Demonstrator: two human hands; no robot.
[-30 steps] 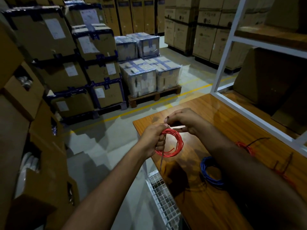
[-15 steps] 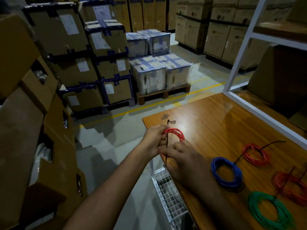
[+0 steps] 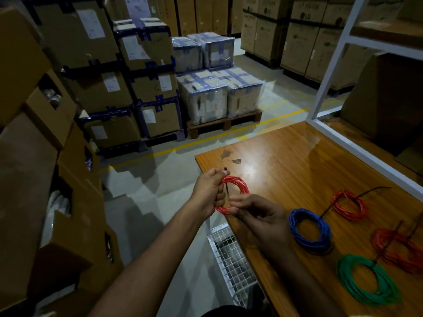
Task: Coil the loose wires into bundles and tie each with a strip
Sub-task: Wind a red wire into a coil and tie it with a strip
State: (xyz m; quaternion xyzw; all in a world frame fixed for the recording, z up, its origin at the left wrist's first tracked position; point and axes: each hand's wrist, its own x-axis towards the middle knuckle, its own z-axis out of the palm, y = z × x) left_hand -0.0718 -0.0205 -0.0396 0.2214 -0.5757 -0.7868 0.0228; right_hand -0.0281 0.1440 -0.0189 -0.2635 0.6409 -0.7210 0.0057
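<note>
Curled round the left edge of a red wire coil (image 3: pixel 235 187), the left hand (image 3: pixel 209 191) holds it upright just above the near-left corner of the wooden table (image 3: pixel 297 161); the right hand (image 3: pixel 256 213) pinches at the coil's lower rim, though exactly what its fingertips grip is too dim to tell; a thin black strip (image 3: pixel 227 191) runs vertically across the coil beside the left hand's fingers, its head poking up above the left thumb, so the tail hangs toward the right hand, which looks better placed to pull it tight; further right on the table lie a blue coil (image 3: pixel 309 227), a green coil (image 3: pixel 368 280) and two more red coils (image 3: pixel 350 204), each apparently tied already.
</note>
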